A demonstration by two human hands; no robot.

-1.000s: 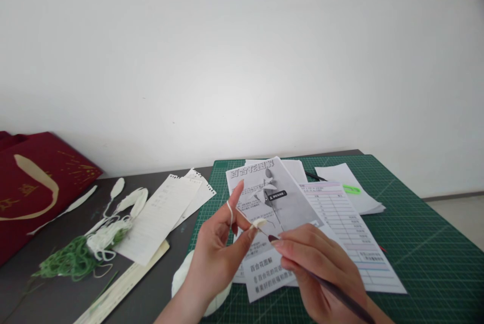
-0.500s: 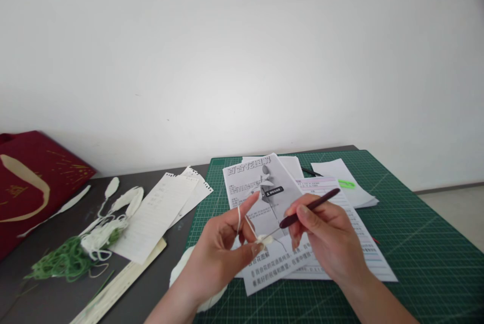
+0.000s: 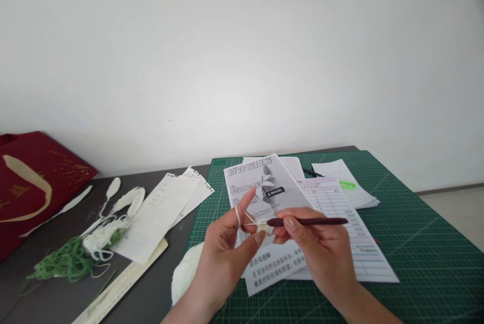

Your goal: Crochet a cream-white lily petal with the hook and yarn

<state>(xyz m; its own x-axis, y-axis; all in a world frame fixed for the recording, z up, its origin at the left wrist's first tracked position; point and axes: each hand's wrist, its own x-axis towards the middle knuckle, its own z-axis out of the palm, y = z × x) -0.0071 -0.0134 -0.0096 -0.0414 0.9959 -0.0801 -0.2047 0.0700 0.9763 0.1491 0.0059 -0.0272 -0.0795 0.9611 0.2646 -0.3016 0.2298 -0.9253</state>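
Note:
My left hand (image 3: 230, 248) pinches a small white crochet piece (image 3: 261, 227) between thumb and fingers, with white yarn (image 3: 238, 215) looped round its raised index finger. In my right hand (image 3: 317, 243) is a crochet hook (image 3: 308, 221) with a dark maroon handle, gripped like a pen and lying almost level. The hook's thin metal shaft passes by the white piece and reaches the yarn at my left fingers. A white ball of yarn (image 3: 185, 271) sits partly hidden behind my left wrist. Printed sheets (image 3: 274, 258) with a flower picture lie beneath both hands.
The papers rest on a green cutting mat (image 3: 412, 248). To the left are green yarn (image 3: 64, 261), white crocheted petals (image 3: 132, 200), handwritten notes (image 3: 159, 213), a ruler (image 3: 124, 283) and a maroon bag (image 3: 34, 188). A bright green clip (image 3: 348, 184) lies at right.
The hook has turned from slanting to nearly level, and its shaft has gone further left to the yarn. My right hand has moved closer to my left.

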